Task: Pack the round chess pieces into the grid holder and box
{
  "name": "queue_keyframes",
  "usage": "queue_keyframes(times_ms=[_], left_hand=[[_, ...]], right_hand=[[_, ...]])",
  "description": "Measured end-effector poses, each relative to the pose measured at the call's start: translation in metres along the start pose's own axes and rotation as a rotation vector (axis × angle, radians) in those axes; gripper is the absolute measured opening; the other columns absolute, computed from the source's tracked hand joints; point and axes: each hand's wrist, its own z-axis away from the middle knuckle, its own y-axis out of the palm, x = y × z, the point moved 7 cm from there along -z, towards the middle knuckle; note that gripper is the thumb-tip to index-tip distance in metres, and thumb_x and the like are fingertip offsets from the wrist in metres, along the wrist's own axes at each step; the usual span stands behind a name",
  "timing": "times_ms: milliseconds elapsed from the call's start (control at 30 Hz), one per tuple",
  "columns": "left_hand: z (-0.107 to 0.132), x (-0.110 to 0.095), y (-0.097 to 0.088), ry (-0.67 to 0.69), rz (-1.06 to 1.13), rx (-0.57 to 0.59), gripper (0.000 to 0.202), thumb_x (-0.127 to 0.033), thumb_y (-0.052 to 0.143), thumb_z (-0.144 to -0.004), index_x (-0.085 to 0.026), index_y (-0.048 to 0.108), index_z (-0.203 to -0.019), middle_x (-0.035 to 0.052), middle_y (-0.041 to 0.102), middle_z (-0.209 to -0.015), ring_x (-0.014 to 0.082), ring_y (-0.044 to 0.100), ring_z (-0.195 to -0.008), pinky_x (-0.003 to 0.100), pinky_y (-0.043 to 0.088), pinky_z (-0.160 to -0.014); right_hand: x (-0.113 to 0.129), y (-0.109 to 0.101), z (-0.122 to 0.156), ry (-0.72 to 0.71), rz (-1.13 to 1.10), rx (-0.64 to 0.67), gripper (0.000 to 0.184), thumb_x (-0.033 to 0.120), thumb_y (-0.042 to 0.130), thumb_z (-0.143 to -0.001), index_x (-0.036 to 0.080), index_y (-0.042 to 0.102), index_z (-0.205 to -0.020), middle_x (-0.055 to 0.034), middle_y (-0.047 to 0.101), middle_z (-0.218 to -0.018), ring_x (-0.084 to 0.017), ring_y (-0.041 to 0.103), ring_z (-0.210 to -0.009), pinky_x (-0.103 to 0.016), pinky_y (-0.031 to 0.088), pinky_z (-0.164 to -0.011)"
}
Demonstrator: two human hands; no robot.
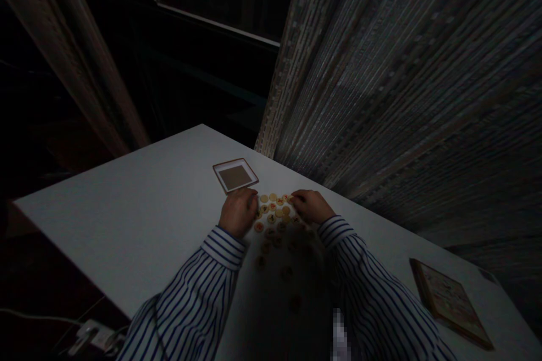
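Note:
Many round wooden xiangqi pieces point(271, 218), some with red or dark characters, lie loose on the white table between my hands. My left hand point(239, 212) rests at the left side of the pieces, its fingers curled in; whatever it may hold is hidden behind the fingers. On the far right side of the group, my right hand point(312, 206) has its fingertips pinched at a pale piece point(290, 198). A few pieces appear blank on top, such as a pale disc point(265, 198) near the far edge of the group. The nearer pieces point(287, 273) sit in deep shadow.
An open shallow box lid or tray point(256, 179) with a brown base stands just beyond my left hand. At the right lies a flat, brown-edged box point(453, 302) with a printed face. Curtains point(359, 79) hang along the far table edge. A power strip point(96, 334) is below left.

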Motion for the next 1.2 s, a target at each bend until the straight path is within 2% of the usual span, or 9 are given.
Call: queue_keyframes(times_ms=[267,567,900,1033,1200], left_hand=[[0.000,-0.001,0.002,0.022,0.008,0.008,0.023,-0.020,0.045,-0.082,-0.012,0.064,-0.091,0.0099,0.068,-0.091,0.0235,0.061,-0.090,0.037,0.047,-0.084],[0.001,-0.007,0.002,0.038,0.028,0.006,0.023,-0.021,0.046,-0.083,-0.012,0.064,-0.094,0.0096,0.068,-0.092,0.0224,0.061,-0.090,0.036,0.048,-0.083],[0.011,-0.036,0.018,0.213,0.149,0.078,0.029,-0.029,0.057,-0.080,-0.014,0.060,-0.104,0.0096,0.068,-0.096,0.0216,0.060,-0.089,0.036,0.048,-0.080],[0.012,-0.039,0.019,0.249,0.156,0.070,0.031,-0.028,0.060,-0.078,-0.013,0.060,-0.105,0.0102,0.067,-0.096,0.0225,0.060,-0.089,0.036,0.048,-0.079],[0.012,-0.042,0.018,0.260,0.160,0.061,0.025,-0.029,0.055,-0.082,-0.014,0.062,-0.101,0.0085,0.068,-0.090,0.0206,0.060,-0.083,0.034,0.047,-0.075]], right_hand=[[-0.017,0.002,-0.004,0.057,-0.233,-0.081,0.025,0.024,0.050,-0.079,0.015,0.066,-0.095,-0.0068,0.070,-0.086,-0.017,0.063,-0.079,-0.026,0.046,-0.072],[-0.019,0.002,-0.005,0.037,-0.427,-0.102,0.020,0.022,0.053,-0.076,0.015,0.067,-0.088,-0.0051,0.068,-0.078,-0.015,0.061,-0.073,-0.027,0.046,-0.069],[0.002,0.006,0.004,0.001,-0.651,-0.008,0.018,0.024,0.054,-0.075,0.014,0.064,-0.084,-0.0023,0.066,-0.068,-0.012,0.060,-0.061,-0.023,0.046,-0.058],[0.013,0.005,0.007,-0.015,-0.706,0.025,0.016,0.025,0.054,-0.075,0.014,0.063,-0.082,-0.0014,0.066,-0.067,-0.012,0.060,-0.062,-0.023,0.047,-0.057],[0.023,0.003,0.012,-0.043,-0.743,0.047,0.016,0.028,0.056,-0.073,0.015,0.063,-0.079,-0.0020,0.066,-0.069,-0.014,0.061,-0.066,-0.025,0.047,-0.061]])
